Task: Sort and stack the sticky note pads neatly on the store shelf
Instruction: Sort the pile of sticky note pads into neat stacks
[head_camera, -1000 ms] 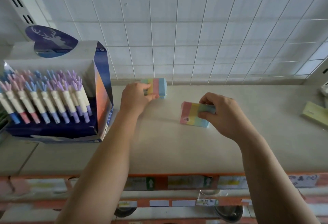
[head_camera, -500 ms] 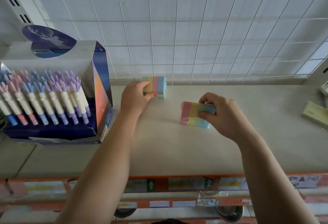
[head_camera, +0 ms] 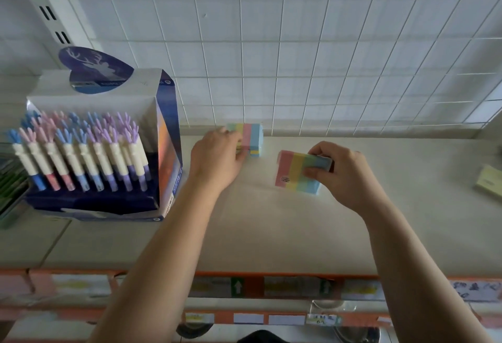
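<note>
Firmly gripped, blocky striped front pad [head_camera: 294, 172], rear pad [head_camera: 254, 139]

Left of frame: blue cardboard pen display box [head_camera: 169, 158], antler-topped pastel pens [head_camera: 81, 152] upright in rows. Upper frame: white wire grid panel [head_camera: 298, 57]; slotted upright [head_camera: 46, 13], upper left. Bottom: orange price label strip [head_camera: 254, 287].

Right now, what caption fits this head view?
Left hand holds a rear pastel-striped sticky-note stack; right hand grips a nearer striped pad at the beige shelf.
</note>
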Demonstrator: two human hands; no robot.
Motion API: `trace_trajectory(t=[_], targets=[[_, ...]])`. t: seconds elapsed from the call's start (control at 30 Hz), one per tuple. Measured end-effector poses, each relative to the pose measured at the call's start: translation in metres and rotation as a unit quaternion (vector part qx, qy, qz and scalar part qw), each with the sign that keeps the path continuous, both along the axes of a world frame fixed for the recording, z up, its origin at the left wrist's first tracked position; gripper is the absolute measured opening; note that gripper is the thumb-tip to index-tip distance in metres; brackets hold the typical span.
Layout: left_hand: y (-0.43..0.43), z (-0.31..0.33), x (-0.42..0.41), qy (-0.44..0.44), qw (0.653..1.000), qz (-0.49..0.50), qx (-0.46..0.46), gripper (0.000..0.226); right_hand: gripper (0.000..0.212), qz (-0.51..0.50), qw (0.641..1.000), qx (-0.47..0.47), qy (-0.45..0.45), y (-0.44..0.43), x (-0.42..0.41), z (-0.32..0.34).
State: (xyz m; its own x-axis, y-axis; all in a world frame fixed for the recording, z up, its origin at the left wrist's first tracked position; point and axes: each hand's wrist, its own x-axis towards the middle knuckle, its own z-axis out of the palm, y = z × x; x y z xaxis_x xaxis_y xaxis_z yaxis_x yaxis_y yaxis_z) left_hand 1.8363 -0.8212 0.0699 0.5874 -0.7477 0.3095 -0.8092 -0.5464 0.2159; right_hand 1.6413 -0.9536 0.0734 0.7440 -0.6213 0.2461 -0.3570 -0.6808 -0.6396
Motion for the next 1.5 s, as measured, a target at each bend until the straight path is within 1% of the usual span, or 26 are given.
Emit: trace_trajectory(t=[0.13,0.2,0.4,0.5,0.63,0.77,0.83,0.9,0.97,1.07,1.13,1.2,1.27,1.33,1.4,1.5], targets=[[0.023,-0.012,-0.026,-0.003,0.997,-0.014,0.075,0.030,0.022,0.010,0.999,0.043,-0.022,-0.005,0.021,0.007],[0.032,-0.019,-0.039,-0.010,0.995,-0.023,0.095,0.029,0.028,0.019,0.997,0.062,-0.038,-0.007,0.036,0.010],[0.036,-0.027,-0.055,0.000,0.997,-0.060,0.057,0.025,0.031,0.043,0.980,0.171,-0.089,-0.010,0.090,0.010],[0.039,-0.029,-0.053,0.009,0.997,-0.069,0.036,0.026,0.029,0.033,0.978,0.187,-0.082,-0.011,0.112,0.003],[0.040,-0.031,-0.050,0.012,0.997,-0.079,-0.001,0.024,0.027,0.021,0.984,0.164,-0.071,-0.013,0.133,-0.007],[0.038,-0.035,-0.048,0.007,0.997,-0.075,-0.014,0.015,0.028,-0.006,0.991,0.108,-0.072,-0.011,0.143,-0.011],[0.037,-0.037,-0.047,0.012,0.998,-0.066,-0.018,0.011,0.021,-0.005,0.996,0.068,-0.065,-0.010,0.145,-0.014],[0.036,-0.039,-0.046,0.016,0.998,-0.059,-0.022,0.007,0.009,-0.007,0.998,0.031,-0.050,-0.009,0.147,-0.017],[0.035,-0.039,-0.046,0.021,0.998,-0.055,-0.030,0.005,0.005,-0.010,0.999,0.006,-0.039,-0.009,0.147,-0.020],[0.036,-0.039,-0.046,0.031,0.997,-0.061,-0.034,0.009,0.011,-0.013,1.000,-0.018,-0.018,-0.010,0.144,-0.023],[0.037,-0.037,-0.046,0.035,0.997,-0.063,-0.032,0.013,0.018,-0.011,1.000,-0.017,-0.015,-0.008,0.140,-0.025],[0.036,-0.036,-0.047,0.034,0.997,-0.059,-0.034,0.014,0.030,-0.005,1.000,-0.014,0.000,-0.005,0.132,-0.025],[0.036,-0.036,-0.048,0.037,0.997,-0.052,-0.038,0.014,0.046,0.011,0.999,-0.025,0.042,0.000,0.124,-0.024],[0.036,-0.036,-0.048,0.038,0.997,-0.050,-0.037,0.014,0.055,0.021,0.996,-0.048,0.078,0.004,0.118,-0.022],[0.037,-0.036,-0.048,0.038,0.997,-0.049,-0.038,0.015,0.055,0.011,0.994,-0.066,0.087,0.007,0.117,-0.022],[0.037,-0.035,-0.048,0.037,0.997,-0.052,-0.039,0.016,0.052,-0.022,0.995,-0.069,0.068,0.009,0.119,-0.024]])
